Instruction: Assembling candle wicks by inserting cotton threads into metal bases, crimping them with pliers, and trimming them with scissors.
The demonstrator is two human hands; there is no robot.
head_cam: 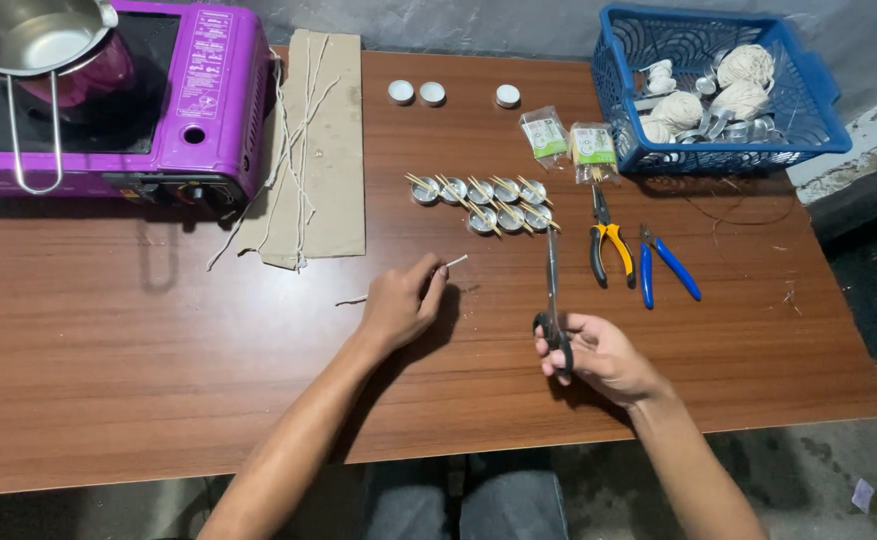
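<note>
My left hand [401,303] rests on the wooden table [139,350] and pinches a short piece of white wick string [456,261], whose tip sticks out past my fingers. My right hand [604,355] grips the black handles of long scissors [552,275], the blades pointing away from me and lying closed. Just beyond the blades lie several small metal tealight cups [481,202] with thin wooden sticks laid across them.
A purple portable stove [209,110] with a steel pot [29,35] stands at the back left. Cardboard with white strings [309,150] lies beside it. Yellow pliers [609,245], blue pliers [664,265], two small packets [569,140], three loose cups [431,93] and a blue basket [809,110] of string balls lie to the right.
</note>
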